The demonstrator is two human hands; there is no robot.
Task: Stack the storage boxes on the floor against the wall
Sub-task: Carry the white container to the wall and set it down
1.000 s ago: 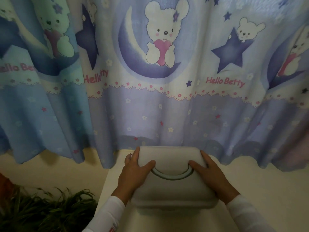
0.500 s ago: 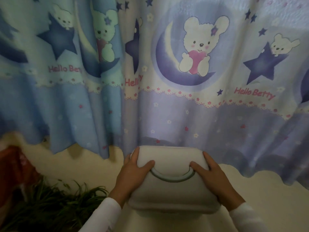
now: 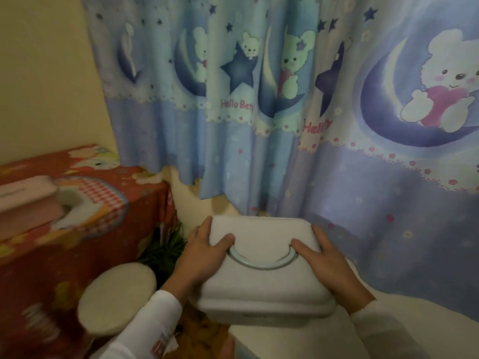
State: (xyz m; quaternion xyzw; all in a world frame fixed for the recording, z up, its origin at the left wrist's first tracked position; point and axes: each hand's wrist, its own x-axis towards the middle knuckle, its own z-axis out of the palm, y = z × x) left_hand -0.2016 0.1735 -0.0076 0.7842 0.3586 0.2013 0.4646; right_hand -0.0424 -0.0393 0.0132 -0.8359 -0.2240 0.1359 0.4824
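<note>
A white storage box (image 3: 261,275) with a pale blue curved handle on its lid is held in front of me, in front of the curtain. My left hand (image 3: 202,257) grips its left side with the thumb on the lid. My right hand (image 3: 326,263) grips its right side the same way. The box hangs over a white surface (image 3: 298,340) at the bottom of the view; whether it touches it I cannot tell. A pink storage box (image 3: 26,200) lies on the red-covered table at the left.
A blue curtain (image 3: 285,112) with bears and moons hangs behind. A table with a red patterned cloth (image 3: 77,229) stands at the left. A round cream stool (image 3: 116,294) sits beside it, with a green plant (image 3: 166,250) behind. A cream wall (image 3: 46,73) fills the upper left.
My view has swung left, bringing the red table, pink box and stool into sight. Both hands keep the same grip on the white box, which has moved left with them.
</note>
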